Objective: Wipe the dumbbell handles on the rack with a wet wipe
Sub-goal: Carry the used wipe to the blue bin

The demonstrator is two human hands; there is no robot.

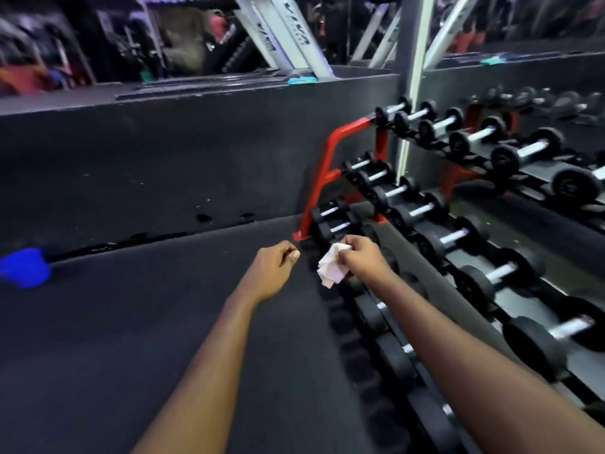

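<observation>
The floor [131, 339], a matte dark rubber surface, spreads out to the left of the rack. The rack [327, 165] has an angular red metal end frame and three sloped black tiers running away to the right. Its upper part stands against a mirror. Each tier carries a row of dumbbells [451, 239] with round black heads, dull and rubbery in look, joined by slim bright metal handles [422, 209]. The smallest dumbbells sit at the red end of the rack, and they grow larger along it.

Two bare forearms reach toward the rack's lowest tier. The right hand [363, 255] is above that tier near the red frame's foot, fingers curled round a wet wipe [332, 265]. The wipe is white, crumpled and soft, and hangs below the fist. Whether it touches any dumbbell cannot be told. The left hand [276, 268] hovers just off the rack's front edge, over the floor. It is drawn into a fist with the thumb against the forefinger, and nothing shows in it.

Far left of the rack, a blurred bright blue object [24, 267] lies on the floor.
</observation>
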